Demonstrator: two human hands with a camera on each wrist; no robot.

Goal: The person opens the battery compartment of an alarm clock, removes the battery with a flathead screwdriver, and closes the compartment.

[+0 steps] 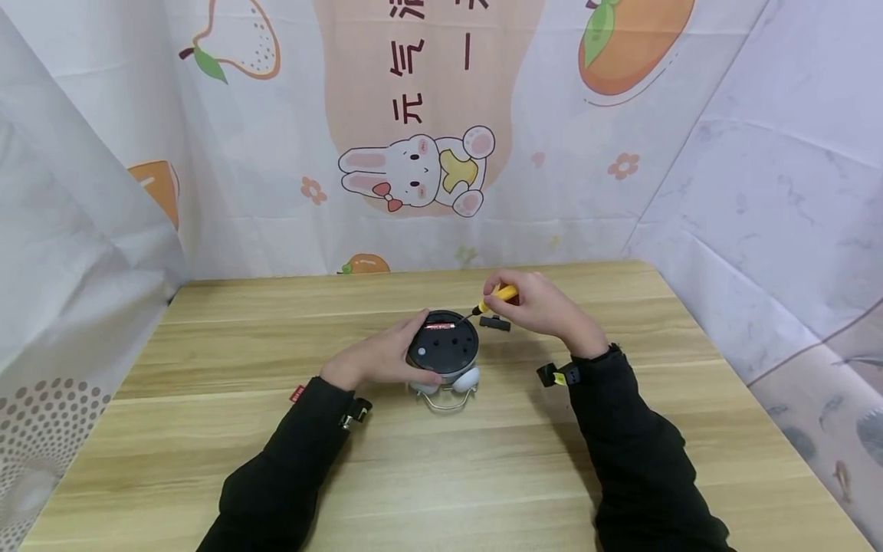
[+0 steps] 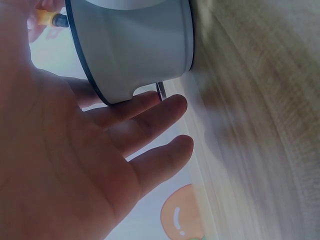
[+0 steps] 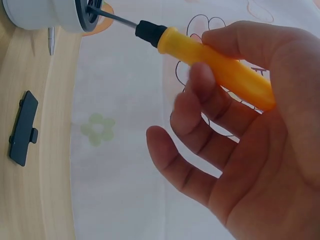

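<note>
A white alarm clock [image 1: 444,379] lies face down on the table, its black back up and its bells towards the person. In its uncovered battery slot sits a red battery [image 1: 439,326]. The left hand [image 1: 379,356] grips the clock from the left, thumb near a bell and fingers round the far side. Between thumb and fingers, the right hand [image 1: 541,303] holds a screwdriver [image 3: 215,62] by its yellow handle. Its thin metal shaft slants down to the clock's back at the battery's right end; the very tip is hidden in the right wrist view.
A black battery cover [image 1: 495,323] lies on the wooden table [image 1: 441,475], just right of the clock. Behind the table hangs a printed white curtain [image 1: 262,169], with more cloth at both sides. Wrist-worn cameras sit on both dark sleeves.
</note>
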